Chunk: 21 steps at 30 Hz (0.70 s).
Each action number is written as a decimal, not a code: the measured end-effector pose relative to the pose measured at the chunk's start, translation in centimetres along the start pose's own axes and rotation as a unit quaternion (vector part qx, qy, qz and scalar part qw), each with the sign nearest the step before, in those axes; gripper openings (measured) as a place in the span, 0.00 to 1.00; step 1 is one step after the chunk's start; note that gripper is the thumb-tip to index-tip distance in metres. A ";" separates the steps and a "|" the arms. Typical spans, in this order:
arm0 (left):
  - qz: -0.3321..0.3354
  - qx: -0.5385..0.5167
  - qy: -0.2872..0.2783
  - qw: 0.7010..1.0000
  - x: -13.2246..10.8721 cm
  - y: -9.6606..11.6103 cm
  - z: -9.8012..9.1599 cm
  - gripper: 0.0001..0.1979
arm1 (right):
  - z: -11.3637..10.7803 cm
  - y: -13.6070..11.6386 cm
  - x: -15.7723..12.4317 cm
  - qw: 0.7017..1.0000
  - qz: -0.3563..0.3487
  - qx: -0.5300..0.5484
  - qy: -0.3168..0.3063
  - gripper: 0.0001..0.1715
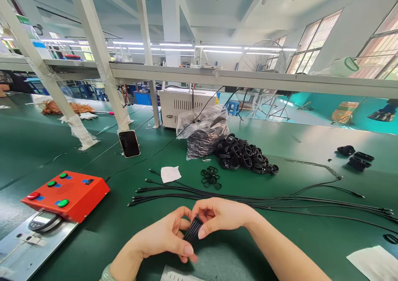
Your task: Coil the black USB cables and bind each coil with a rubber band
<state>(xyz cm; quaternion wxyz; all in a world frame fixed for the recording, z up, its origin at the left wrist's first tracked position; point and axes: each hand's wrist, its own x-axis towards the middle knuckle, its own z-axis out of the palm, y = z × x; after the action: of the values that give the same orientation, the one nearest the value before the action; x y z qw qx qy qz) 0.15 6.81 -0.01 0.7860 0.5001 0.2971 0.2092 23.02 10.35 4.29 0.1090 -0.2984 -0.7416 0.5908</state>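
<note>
Near the front middle of the bench, my left hand and my right hand both grip a small coiled bundle of black cable. Its strands lie side by side like ridges, and its ends are hidden by my fingers. The left hand holds the lower left part, while the right thumb and fingers pinch the upper right. Just beyond my hands, long black cables stretch across the green bench. A small heap of black rings lies behind them. Below my hands, a ruler-like white strip is partly cut off.
An orange-red box with buttons stands at left, by a metal plate carrying a gauge. A phone leans on a post. Coiled black cables and a plastic bag lie behind. Papers are at right.
</note>
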 end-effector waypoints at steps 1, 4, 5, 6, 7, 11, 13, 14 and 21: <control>-0.009 -0.006 -0.011 1.000 -0.3 0.1 0.3 0.25 | 0.3 0.3 0.0 0.999 0.009 0.038 -0.029 0.27; -0.019 -0.051 0.007 0.999 -1.3 0.2 1.1 0.18 | 1.4 1.1 -0.4 0.986 0.034 0.153 -0.056 0.28; -0.018 -0.066 0.023 0.997 -1.6 0.1 1.3 0.15 | 1.8 1.3 -0.6 0.980 0.039 0.187 -0.053 0.29; -0.017 -0.081 0.039 0.996 -1.9 0.0 1.5 0.13 | 2.2 1.4 -0.9 0.974 0.042 0.218 -0.047 0.29; -0.017 -0.097 0.053 0.994 -2.2 -0.1 1.7 0.12 | 2.5 1.5 -1.2 0.967 0.044 0.248 -0.042 0.29; -0.023 -0.165 0.085 0.982 -2.7 -1.0 1.9 0.12 | 4.0 1.7 -1.9 0.937 0.061 0.342 -0.024 0.29; -0.023 -0.174 0.087 0.981 -2.9 -1.6 1.7 0.11 | 4.6 1.7 -2.0 0.927 0.068 0.369 -0.009 0.29; -0.021 -0.174 0.086 0.981 -3.0 -1.8 1.6 0.11 | 4.9 1.7 -2.0 0.923 0.069 0.380 -0.001 0.29; -0.035 -0.172 0.061 0.983 -3.9 -2.9 1.7 0.12 | 6.5 2.2 -2.3 0.895 0.063 0.439 -0.049 0.26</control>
<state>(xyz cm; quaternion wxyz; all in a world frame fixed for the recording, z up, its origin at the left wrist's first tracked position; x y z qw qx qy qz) -1.49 2.02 -1.08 0.8475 0.3328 0.3216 0.2600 22.19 4.00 0.80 0.1546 -0.2371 -0.3909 0.8758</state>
